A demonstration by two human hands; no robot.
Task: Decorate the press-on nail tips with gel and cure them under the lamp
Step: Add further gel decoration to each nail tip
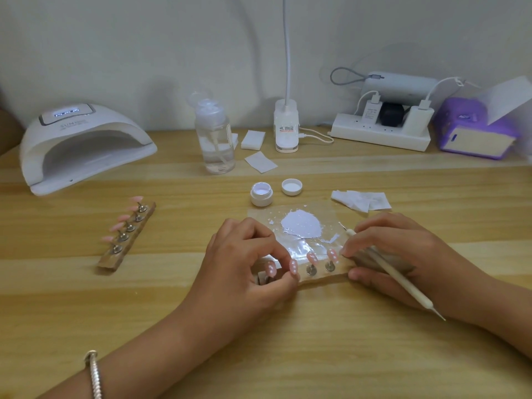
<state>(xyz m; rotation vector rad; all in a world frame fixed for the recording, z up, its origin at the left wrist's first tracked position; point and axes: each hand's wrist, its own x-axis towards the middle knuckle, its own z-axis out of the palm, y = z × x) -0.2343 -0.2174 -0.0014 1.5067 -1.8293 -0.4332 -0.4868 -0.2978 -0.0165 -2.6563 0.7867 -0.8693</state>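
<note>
**Now both hands are on the dotted set, and the lamp comes next**

Plainly the left hand (247,263) grips the left end of the holder (318,279), fingers curled over its back edge and thumb at the front. The right hand (397,254) pinches the opposite end between thumb and fingertips. It also keeps the dotting tool (394,273) tucked in its grip, the shaft slanting from near the palette down toward the wrist.

Between the two hands stand the nail tips (311,258). Four pink ones show, each carrying white dots, and a hand may hide another. The holder rests on the table (288,355), touching both hands, with its ends covered by fingers.

Just behind it lies the clear palette sheet (305,249) with a smear of white gel (300,223). Beyond that are the open gel jar (261,194) and its lid (292,187), with crumpled wipes (361,200) to the right.

Dotting on this set looks finished, so the step in hand is most likely taking hold of the holder to carry it off for curing. The curing lamp (83,145) sits well apart at the far left, its mouth facing the table and its display lit. A second holder (126,234) with plain pink tips lies between the lamp and the hands.

The next move calls for a level lift and a carry leftward past that second holder. The strip then has to slide into the lamp's mouth without any finger or the tool brushing the uncured dots.
</note>
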